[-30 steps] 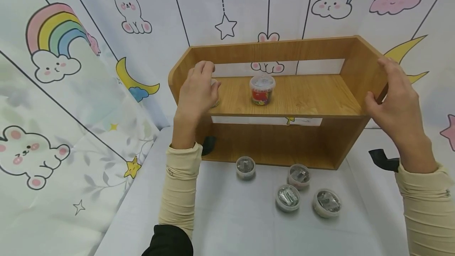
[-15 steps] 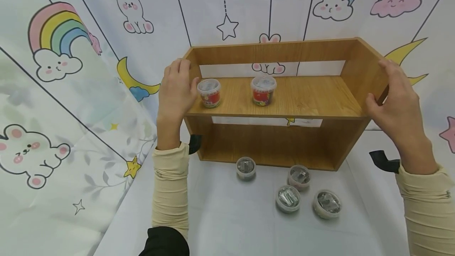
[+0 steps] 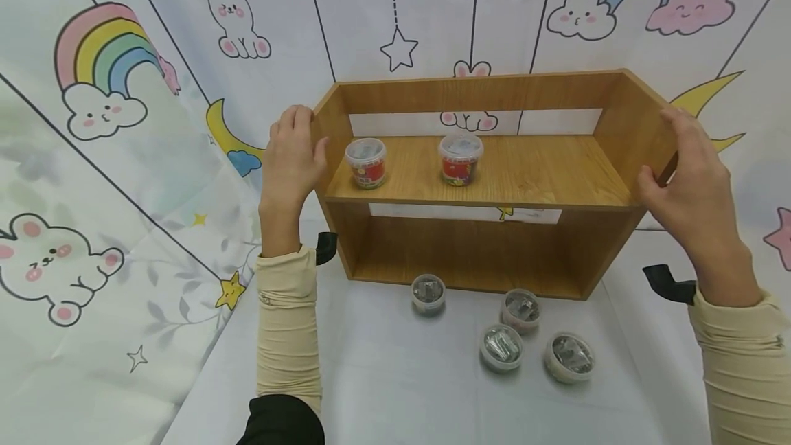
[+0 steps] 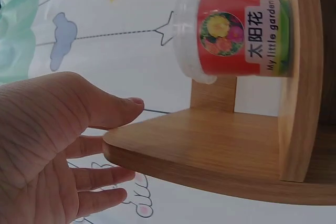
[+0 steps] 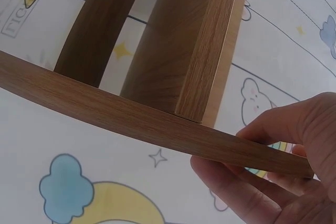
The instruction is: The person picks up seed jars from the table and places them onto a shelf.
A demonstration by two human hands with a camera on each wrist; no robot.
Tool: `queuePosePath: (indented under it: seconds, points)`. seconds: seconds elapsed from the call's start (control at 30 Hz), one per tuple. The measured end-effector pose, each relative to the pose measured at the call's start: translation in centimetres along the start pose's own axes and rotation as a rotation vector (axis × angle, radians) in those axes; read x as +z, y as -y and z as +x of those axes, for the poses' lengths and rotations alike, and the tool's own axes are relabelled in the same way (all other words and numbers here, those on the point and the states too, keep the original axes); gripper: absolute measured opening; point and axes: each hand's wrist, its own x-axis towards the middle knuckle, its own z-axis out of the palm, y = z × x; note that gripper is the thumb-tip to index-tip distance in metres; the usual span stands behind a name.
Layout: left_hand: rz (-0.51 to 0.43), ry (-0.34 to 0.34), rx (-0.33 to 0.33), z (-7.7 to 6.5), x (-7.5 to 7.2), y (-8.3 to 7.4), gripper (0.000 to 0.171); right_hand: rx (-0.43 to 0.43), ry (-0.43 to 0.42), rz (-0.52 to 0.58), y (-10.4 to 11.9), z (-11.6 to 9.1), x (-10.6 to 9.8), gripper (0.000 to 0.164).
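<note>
A two-tier wooden shelf (image 3: 525,170) stands against the wall. On its upper board are two small lidded tubs with red labels: the left tub (image 3: 367,165) and the middle tub (image 3: 460,160). My left hand (image 3: 290,160) is at the shelf's left side panel, the thumb on the inner side and the straight fingers beyond the edge; in the left wrist view, the thumb (image 4: 123,109) appears apart from the wood. My right hand (image 3: 695,191) grips the right side panel (image 5: 157,124) between thumb and fingers.
Several more lidded tubs sit on the white table before the shelf: one near tub (image 3: 428,292), two close together in the middle, and one right tub (image 3: 570,357). The lower tier (image 3: 463,253) is bounded by the side panels. A patterned cloth (image 3: 154,225) hangs behind and left.
My left hand has let go of the left tub, leaving it on the upper board, and moved left to the side panel. My right hand stays on the right panel.
</note>
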Motion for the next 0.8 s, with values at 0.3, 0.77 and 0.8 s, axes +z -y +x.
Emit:
queuePosePath:
  seconds: [0.3,0.77,0.8]
  points:
    - [-0.081,0.02,-0.018,0.1,1.6,0.9,0.045,-0.002,0.004,0.003,0.5,-0.3,-0.1,0.08]
    - [-0.166,-0.063,0.043,0.5,2.9,1.3,0.041,-0.012,-0.006,-0.018,0.1,0.2,-0.1,0.08]
    - [-0.169,-0.063,0.042,0.6,2.9,1.3,0.041,-0.01,-0.006,-0.02,0.2,0.2,-0.1,0.08]
